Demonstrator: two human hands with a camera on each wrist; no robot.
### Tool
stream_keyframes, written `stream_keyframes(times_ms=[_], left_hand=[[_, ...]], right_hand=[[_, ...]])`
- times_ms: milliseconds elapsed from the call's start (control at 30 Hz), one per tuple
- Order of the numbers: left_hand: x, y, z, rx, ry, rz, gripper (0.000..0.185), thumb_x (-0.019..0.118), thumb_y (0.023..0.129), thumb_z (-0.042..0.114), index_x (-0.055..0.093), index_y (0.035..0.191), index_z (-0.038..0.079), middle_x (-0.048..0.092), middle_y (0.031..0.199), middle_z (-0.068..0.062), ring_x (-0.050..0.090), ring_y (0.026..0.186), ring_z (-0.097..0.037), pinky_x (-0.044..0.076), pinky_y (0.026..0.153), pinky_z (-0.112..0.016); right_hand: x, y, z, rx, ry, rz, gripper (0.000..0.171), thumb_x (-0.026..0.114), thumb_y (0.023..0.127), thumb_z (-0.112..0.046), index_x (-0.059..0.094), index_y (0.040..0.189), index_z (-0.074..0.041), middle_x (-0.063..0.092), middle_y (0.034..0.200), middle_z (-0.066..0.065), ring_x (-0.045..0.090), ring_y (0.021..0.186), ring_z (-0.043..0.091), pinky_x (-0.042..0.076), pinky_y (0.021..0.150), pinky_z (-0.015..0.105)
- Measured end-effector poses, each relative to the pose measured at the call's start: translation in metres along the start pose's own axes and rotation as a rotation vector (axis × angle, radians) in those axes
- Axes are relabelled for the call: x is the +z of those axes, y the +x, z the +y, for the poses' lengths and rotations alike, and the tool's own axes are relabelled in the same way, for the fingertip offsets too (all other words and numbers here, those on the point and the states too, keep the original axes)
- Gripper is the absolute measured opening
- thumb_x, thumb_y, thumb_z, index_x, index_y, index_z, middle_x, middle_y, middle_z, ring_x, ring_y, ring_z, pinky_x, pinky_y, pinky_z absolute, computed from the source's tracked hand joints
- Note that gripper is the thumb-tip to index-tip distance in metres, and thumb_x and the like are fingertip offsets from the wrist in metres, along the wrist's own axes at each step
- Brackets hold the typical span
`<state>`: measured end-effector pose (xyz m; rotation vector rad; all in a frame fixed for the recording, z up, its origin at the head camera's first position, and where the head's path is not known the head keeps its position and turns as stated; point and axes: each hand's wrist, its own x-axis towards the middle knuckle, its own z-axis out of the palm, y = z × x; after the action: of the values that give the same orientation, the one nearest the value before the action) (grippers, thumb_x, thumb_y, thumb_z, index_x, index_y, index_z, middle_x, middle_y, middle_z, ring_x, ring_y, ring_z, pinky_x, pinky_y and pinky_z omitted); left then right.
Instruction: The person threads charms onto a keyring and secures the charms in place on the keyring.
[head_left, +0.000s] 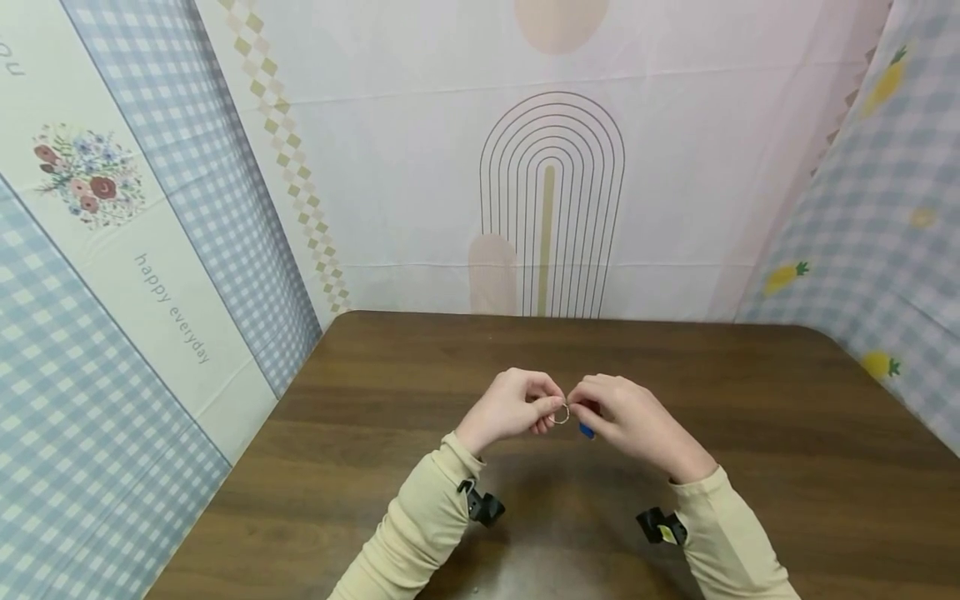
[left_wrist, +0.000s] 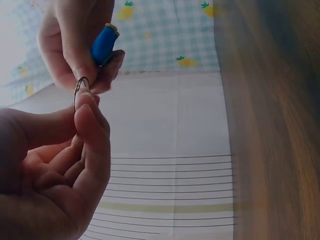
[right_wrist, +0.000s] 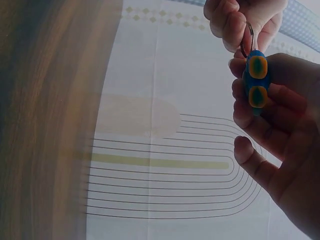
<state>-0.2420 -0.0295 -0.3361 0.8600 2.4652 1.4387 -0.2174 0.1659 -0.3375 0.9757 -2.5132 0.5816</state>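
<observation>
Hands: my left hand [head_left: 514,407] pinches the thin, stiff key ring [head_left: 561,413], right hand [head_left: 628,417] grips the light, slick-looking blue fob [right_wrist: 256,80] by its sides.

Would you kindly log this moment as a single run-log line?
left hand: pinches thin metal split ring | right hand: holds small blue plastic fob at ring | above brown wooden table

The brown table [head_left: 750,433] lay bare on every side of the two hands, leaving open passage left, right and forward. Cloth walls [head_left: 187,250] closed in the left, back and right edges, hemming any wider reach there.
</observation>
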Motion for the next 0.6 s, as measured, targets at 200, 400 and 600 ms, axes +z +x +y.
stream_keyframes(times_ms=[200,400,600], left_hand=[[-0.0022,-0.0027,-0.0007,0.012,-0.074,-0.047,0.013,0.056,0.093,-0.003,0.064,0.104,-0.005,0.068,0.085,-0.024,0.06,0.063,-0.013,0.055,0.061,-0.024],[-0.0013,-0.0037,-0.004,0.015,-0.051,0.009,0.017,0.055,0.092,-0.005,0.062,0.108,-0.006,0.068,0.087,-0.022,0.062,0.067,-0.012,0.057,0.066,-0.03],[-0.0001,-0.0067,-0.0036,-0.022,-0.061,0.005,0.012,0.059,0.092,-0.003,0.064,0.101,-0.005,0.07,0.087,-0.02,0.061,0.064,-0.009,0.055,0.062,-0.021]], right_hand=[[0.0003,-0.0016,0.001,-0.013,-0.04,-0.009,0.014,0.072,0.082,-0.005,0.067,0.083,-0.017,0.053,0.07,-0.015,0.045,0.066,0.0,0.04,0.06,0.02],[0.0036,-0.0029,-0.003,-0.023,-0.099,-0.014,0.014,0.072,0.082,-0.006,0.066,0.083,-0.018,0.052,0.07,-0.015,0.045,0.066,0.0,0.041,0.062,0.022],[0.0045,-0.0043,-0.0064,-0.013,-0.118,0.01,0.014,0.074,0.082,-0.007,0.068,0.083,-0.019,0.055,0.07,-0.016,0.047,0.065,-0.001,0.047,0.066,0.027]])
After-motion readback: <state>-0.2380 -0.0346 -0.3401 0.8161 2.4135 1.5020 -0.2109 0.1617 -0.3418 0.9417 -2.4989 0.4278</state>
